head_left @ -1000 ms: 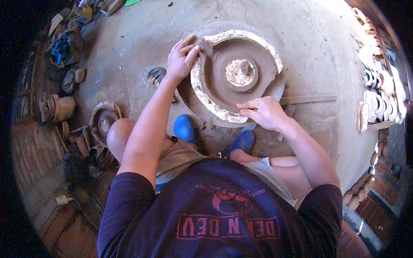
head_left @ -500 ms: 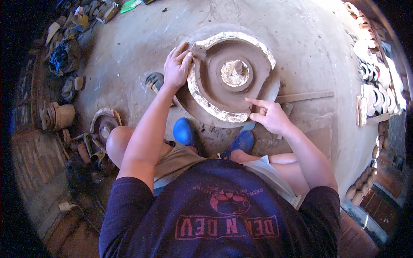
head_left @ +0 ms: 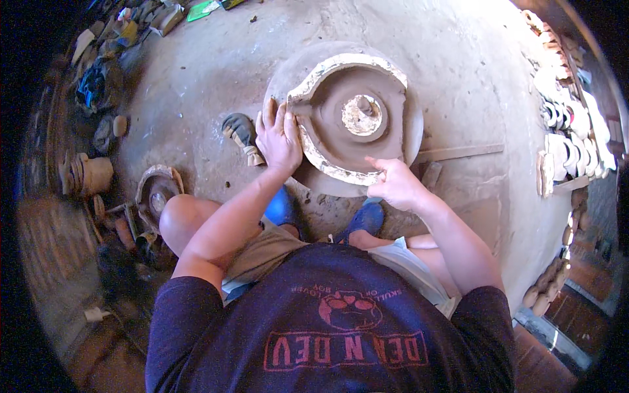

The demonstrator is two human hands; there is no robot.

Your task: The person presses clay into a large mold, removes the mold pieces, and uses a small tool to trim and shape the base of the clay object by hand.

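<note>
A round mould with a chipped white rim [head_left: 321,161] stands on a grey disc [head_left: 282,75]. Brown clay [head_left: 336,134] lines its inside, and the white edge breaks off along the right side. A white-topped hub [head_left: 360,118] with a small knob rises in the middle. My left hand [head_left: 280,139] presses against the mould's outer left side, fingers stretched out. At the near right of the rim is my right hand [head_left: 396,183]; its index finger points over the clay, apart from the thumb, while the other fingers curl.
Left of the mould lies a dark cloth bundle [head_left: 240,130]. A smaller mould [head_left: 157,190] sits by my left knee. A wooden strip [head_left: 462,152] extends right from the disc. White curved pieces [head_left: 570,152] line the right side; clay pots [head_left: 95,173] stand at left.
The mould has turned counterclockwise. My left hand has slid nearer to me and right along its side, fingers flatter. My right hand has shifted slightly left and nearer.
</note>
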